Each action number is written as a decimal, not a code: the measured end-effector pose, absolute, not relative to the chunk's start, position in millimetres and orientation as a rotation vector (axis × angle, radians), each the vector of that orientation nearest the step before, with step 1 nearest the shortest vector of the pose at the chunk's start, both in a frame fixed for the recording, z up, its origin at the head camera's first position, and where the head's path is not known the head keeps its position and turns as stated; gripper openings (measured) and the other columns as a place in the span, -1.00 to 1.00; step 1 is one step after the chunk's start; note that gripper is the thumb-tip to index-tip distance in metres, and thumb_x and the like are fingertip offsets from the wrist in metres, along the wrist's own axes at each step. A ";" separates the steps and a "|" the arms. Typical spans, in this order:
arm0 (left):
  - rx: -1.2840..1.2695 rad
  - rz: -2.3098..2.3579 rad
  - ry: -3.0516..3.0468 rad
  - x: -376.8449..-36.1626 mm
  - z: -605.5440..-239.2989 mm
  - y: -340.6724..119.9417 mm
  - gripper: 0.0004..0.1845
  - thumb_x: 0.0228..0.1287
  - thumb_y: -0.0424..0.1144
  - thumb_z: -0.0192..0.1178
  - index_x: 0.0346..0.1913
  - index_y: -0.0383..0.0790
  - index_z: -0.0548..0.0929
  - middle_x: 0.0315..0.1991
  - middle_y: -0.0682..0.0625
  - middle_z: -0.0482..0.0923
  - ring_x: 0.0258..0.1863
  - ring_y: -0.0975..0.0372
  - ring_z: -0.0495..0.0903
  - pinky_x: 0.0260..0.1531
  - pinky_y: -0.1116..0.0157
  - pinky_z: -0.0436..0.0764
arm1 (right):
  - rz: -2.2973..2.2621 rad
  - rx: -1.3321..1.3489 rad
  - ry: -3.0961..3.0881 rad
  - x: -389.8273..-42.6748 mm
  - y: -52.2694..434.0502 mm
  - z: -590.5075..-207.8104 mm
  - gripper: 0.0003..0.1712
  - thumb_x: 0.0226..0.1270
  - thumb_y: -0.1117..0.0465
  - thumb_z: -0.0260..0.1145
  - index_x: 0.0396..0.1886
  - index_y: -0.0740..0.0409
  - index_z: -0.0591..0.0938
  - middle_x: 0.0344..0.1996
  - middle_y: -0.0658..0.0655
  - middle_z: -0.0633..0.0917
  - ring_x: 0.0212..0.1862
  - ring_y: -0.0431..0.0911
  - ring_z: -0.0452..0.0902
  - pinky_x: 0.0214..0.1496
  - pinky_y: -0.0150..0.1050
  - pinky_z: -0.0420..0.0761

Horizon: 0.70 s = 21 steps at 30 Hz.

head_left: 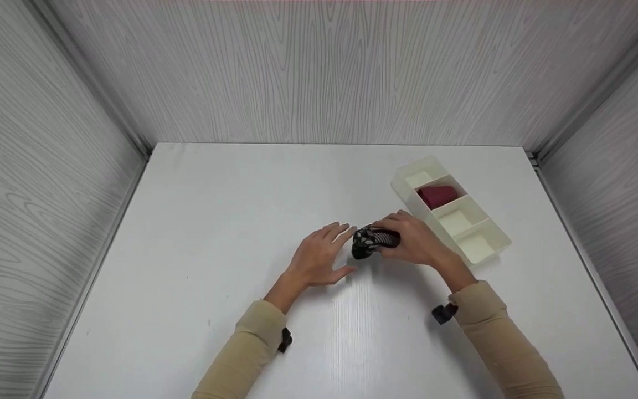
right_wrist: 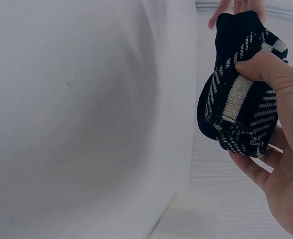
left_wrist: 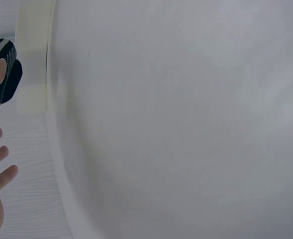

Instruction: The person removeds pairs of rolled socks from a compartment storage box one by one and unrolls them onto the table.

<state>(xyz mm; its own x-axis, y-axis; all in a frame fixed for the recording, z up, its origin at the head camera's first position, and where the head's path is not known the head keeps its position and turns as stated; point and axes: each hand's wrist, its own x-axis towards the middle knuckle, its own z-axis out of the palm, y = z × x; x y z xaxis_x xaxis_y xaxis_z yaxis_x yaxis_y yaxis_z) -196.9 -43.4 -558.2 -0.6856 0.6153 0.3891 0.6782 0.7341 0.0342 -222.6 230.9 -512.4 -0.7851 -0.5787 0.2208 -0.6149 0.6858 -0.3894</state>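
patterned knit bundle (head_left: 375, 239) | right hand (head_left: 414, 239) grips it | left hand (head_left: 318, 257) spread, just beside

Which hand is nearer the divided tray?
Right. The right hand, gripping the patterned bundle, is just left of the tray; the left hand is farther left, past the bundle.

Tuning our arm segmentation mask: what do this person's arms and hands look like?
Left hand and right hand are ungloved. Plain beige left sleeve and right sleeve, ending short of the wrists in wide cuffs. Small black device by each cuff. No cables visible.
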 end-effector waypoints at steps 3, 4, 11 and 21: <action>-0.988 -0.253 -2.600 -196.0 -559.2 -48.3 -0.12 0.26 0.28 0.36 0.54 -0.10 0.44 0.41 -0.06 0.59 0.40 0.05 0.58 0.31 0.14 0.66 | 0.718 1.018 -2.810 -221.1 220.6 -520.0 -0.42 0.10 0.11 0.58 0.18 0.09 0.75 0.01 0.14 0.80 0.03 0.05 0.65 0.11 0.04 0.70; -0.983 -0.252 -2.604 -195.6 -559.7 -49.7 -0.12 0.25 0.26 0.37 0.54 -0.09 0.44 0.40 -0.06 0.59 0.40 0.06 0.58 0.31 0.14 0.67 | 0.727 1.019 -2.813 -220.4 217.8 -522.4 -0.42 0.11 0.11 0.58 0.18 0.08 0.75 0.01 0.14 0.80 0.04 0.05 0.65 0.12 0.04 0.70; -1.002 -0.237 -2.537 -192.2 -565.0 -56.3 -0.18 0.20 0.19 0.46 0.45 -0.12 0.53 0.27 -0.04 0.67 0.29 0.10 0.65 0.18 0.18 0.74 | 0.772 1.019 -2.848 -215.4 201.2 -533.5 -0.43 0.16 0.14 0.56 0.22 0.07 0.73 0.03 0.12 0.79 0.06 0.02 0.64 0.16 0.04 0.70; -1.007 -0.427 -2.467 -190.6 -562.2 -73.0 -0.42 0.02 -0.01 0.57 0.10 -0.16 0.69 -0.06 0.01 0.75 -0.02 0.18 0.72 -0.07 0.27 0.78 | 0.854 1.020 -2.841 -208.6 176.0 -543.5 -0.44 0.15 0.15 0.56 0.20 0.07 0.72 -0.01 0.11 0.77 0.03 -0.01 0.64 0.15 0.00 0.69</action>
